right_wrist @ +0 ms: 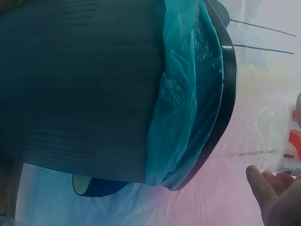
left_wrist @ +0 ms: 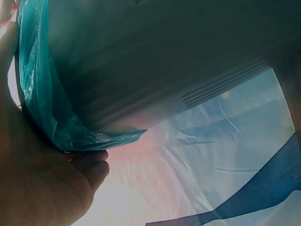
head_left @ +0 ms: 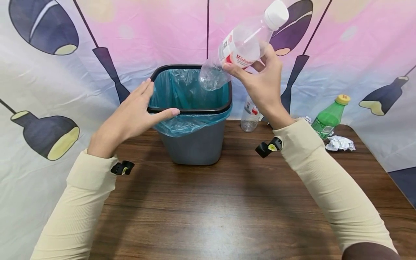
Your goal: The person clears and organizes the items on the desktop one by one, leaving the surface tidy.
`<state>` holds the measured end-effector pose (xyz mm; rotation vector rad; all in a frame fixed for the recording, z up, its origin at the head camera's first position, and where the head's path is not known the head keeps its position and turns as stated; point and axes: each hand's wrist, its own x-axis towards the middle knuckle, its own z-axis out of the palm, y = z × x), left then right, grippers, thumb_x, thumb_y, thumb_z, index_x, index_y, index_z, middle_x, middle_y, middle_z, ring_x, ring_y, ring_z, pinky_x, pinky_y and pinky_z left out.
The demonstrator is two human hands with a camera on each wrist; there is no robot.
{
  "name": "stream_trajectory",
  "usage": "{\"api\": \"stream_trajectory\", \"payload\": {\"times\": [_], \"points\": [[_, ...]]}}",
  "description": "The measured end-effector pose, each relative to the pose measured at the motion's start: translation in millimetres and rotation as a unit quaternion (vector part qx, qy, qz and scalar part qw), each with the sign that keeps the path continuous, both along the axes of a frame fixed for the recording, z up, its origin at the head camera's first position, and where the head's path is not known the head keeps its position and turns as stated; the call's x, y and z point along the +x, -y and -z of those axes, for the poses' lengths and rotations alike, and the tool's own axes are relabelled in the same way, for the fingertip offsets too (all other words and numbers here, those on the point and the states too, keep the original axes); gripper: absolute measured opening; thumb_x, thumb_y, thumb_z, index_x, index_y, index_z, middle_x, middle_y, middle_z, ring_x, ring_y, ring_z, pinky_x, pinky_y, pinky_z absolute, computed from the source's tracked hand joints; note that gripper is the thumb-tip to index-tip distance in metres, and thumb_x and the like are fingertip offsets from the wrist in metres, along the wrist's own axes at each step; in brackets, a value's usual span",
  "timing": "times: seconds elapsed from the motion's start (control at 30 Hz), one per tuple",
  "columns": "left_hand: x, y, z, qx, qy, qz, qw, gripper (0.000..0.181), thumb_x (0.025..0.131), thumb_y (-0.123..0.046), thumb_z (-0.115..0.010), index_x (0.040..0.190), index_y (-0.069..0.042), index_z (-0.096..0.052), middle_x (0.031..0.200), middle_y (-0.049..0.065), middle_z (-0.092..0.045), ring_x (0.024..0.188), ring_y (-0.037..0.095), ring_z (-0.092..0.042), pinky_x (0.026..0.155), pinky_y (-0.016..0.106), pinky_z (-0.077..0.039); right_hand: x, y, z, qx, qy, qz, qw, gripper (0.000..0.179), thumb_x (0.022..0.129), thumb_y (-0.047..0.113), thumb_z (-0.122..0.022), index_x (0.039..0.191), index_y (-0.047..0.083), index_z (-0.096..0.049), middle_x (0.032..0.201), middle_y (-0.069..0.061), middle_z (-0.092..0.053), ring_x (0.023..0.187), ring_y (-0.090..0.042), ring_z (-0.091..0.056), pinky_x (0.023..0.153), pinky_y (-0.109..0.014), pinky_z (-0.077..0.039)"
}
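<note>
On the bin rim, your left hand is resting, thumb spread from fingers; your right hand is pinching a probably light, squashy bottle, best held mid-label.

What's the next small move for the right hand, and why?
Probably lower the held bottle base-first into the bin. The right hand grips it tilted, cap up, its base overlapping the bin's open mouth in the head view. The left hand touches the rim.
</note>
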<state>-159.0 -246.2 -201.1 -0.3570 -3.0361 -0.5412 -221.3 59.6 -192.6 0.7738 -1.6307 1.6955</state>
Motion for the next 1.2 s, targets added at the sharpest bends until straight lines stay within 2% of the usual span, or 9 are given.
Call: {"api": "stream_trajectory", "payload": {"times": [0.23,0.6,1.2], "points": [[-0.6,0.2,0.5,0.001,0.001,0.001,1.0000,0.113,0.089,-0.079,-0.047,0.162,-0.007,0.001,0.168,0.004,0.011,0.155,0.026,0.009,0.122,0.058,-0.003,2.8,5,-2.0,0.000,0.081,-0.029,0.9963,0.060,0.072,-0.008,-0.087,0.126,-0.003,-0.061,0.120,-0.014,-0.064,0.109,-0.025,-0.070,0.089,-0.034,-0.058],[-1.3,0.3,1.1,0.003,0.000,0.001,1.0000,0.114,0.089,-0.079,-0.048,0.161,-0.006,0.001,0.168,0.004,0.010,0.155,0.026,0.009,0.122,0.057,-0.002,0.5,6,4.7,0.044,0.095,-0.031,0.9940,0.064,0.074,-0.003,-0.088,0.131,-0.001,-0.060,0.122,-0.014,-0.065,0.109,-0.023,-0.070,0.092,-0.034,-0.057],[-1.6,0.0,0.5,0.000,-0.002,-0.001,1.0000,0.115,0.089,-0.079,-0.048,0.161,-0.006,0.001,0.169,0.005,0.010,0.155,0.026,0.009,0.123,0.056,-0.003,1.4,11,8.7,0.074,0.125,-0.032,0.9888,0.065,0.074,0.004,-0.091,0.131,0.000,-0.060,0.124,-0.010,-0.065,0.109,-0.022,-0.069,0.090,-0.033,-0.058]]}}
